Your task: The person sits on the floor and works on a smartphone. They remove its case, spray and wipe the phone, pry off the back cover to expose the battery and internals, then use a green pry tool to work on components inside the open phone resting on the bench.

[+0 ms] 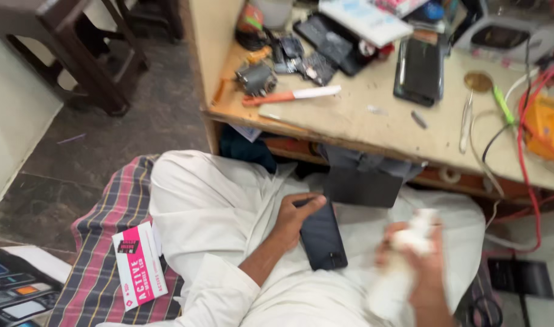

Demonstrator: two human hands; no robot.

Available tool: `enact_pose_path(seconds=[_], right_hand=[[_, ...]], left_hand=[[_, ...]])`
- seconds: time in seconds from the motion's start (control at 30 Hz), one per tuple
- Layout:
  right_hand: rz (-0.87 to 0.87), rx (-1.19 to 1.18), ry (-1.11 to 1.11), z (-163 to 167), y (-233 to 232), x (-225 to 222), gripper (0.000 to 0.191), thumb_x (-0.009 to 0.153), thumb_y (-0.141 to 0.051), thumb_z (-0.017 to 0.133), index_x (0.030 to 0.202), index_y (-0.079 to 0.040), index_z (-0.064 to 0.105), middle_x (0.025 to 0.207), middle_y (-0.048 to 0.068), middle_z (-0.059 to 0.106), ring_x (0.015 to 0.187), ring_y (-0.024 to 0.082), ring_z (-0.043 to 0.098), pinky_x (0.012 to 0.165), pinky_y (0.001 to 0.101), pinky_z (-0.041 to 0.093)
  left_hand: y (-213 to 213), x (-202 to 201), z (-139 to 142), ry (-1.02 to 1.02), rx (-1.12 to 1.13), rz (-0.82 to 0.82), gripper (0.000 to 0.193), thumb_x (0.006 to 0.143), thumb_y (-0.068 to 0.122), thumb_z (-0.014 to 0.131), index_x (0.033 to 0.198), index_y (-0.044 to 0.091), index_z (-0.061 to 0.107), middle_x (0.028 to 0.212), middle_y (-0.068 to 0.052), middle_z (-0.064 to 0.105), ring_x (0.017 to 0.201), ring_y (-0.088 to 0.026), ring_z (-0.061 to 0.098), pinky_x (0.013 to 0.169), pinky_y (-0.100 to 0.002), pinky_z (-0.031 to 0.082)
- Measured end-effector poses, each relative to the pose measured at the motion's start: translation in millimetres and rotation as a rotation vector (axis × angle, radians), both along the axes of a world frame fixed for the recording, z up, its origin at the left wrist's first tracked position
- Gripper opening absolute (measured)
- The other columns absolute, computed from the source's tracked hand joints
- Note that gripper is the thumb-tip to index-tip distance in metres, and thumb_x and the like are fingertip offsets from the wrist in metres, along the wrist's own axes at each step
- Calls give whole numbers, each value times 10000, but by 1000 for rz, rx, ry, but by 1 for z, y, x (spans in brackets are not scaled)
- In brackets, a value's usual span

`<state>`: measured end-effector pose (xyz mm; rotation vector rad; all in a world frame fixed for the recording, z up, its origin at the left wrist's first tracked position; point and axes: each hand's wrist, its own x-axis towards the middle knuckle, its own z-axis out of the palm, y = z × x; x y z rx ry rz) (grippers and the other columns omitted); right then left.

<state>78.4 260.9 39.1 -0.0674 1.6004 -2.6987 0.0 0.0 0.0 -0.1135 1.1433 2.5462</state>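
Phone held on lap, cloth in other hand.

Left hand [292, 221] fingers [310, 203] curl over the top edge of a flat, glossy black phone [322, 239] lying on the white-clothed lap. Right hand [419, 254], blurred, is closed round a soft white cloth [404, 266]. A pink-and-white rectangular box [139, 265] lies on the checked fabric [104, 254] at left; the cluttered wooden desk [349, 118] stands ahead.

Cluttered wooden workbench [374, 124]: black phone [419, 69], orange-handled knife [289, 95], tweezers [466, 121].

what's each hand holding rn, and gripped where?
Left hand holds a dark phone by its top edge, resting on the lap. Right hand grips a blurred white object; what it is and where it's gripped cannot be told.
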Motion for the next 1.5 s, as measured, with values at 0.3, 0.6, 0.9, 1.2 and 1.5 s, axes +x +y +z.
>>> enact_pose_path(seconds=[0.3, 0.6, 0.9, 1.2, 1.5], right_hand=[[251, -116, 75, -5, -50, -6, 951, 839, -138, 759, 1607, -196, 202, 1172, 157, 463, 881, 330, 688, 708, 480, 631], [472, -529, 12, 0, -73, -7, 947, 899, -159, 735, 1648, -237, 162, 982, 214, 567, 725, 327, 711, 614, 395, 590], [-71, 855, -30, 23, -103, -15, 773, 844, -66, 750, 1532, -142, 407, 949, 107, 701, 750, 165, 697, 652, 321, 577], [-28, 654, -14, 26, -108, -20, 772, 837, 10, 703, 1530, -130, 393, 1221, 130, 670, 900, 176, 691, 742, 322, 609], [-151, 937, 127, 25, -123, -24, 739, 823, -33, 754, 1496, -90, 454, 1147, 130, 715, 948, 180, 706, 765, 329, 588]], left_hand=[[-11, -3, -11, 32, 313, -174, 469, 996, 320, 576, 1275, -56, 601, 1187, -242, 708, 1116, -332, 701, 999, -444, 562], [-21, 0, -14, -74, 359, -195, 456, 1030, 421, 488, 1269, 41, 569, 1214, -250, 690, 1158, -366, 678, 1027, -472, 547], [-16, 0, -17, 49, 377, -213, 562, 1111, 501, 384, 1303, 5, 564, 1231, -222, 687, 1176, -314, 676, 1033, -448, 551], [-11, 3, -11, 62, 363, -242, 575, 1112, 513, 309, 1335, 25, 515, 1236, -182, 690, 1173, -265, 671, 1044, -412, 539], [-11, 8, -9, 72, 263, -205, 612, 1103, 531, 313, 1364, 14, 510, 1233, -135, 670, 1171, -220, 652, 1042, -367, 524]])
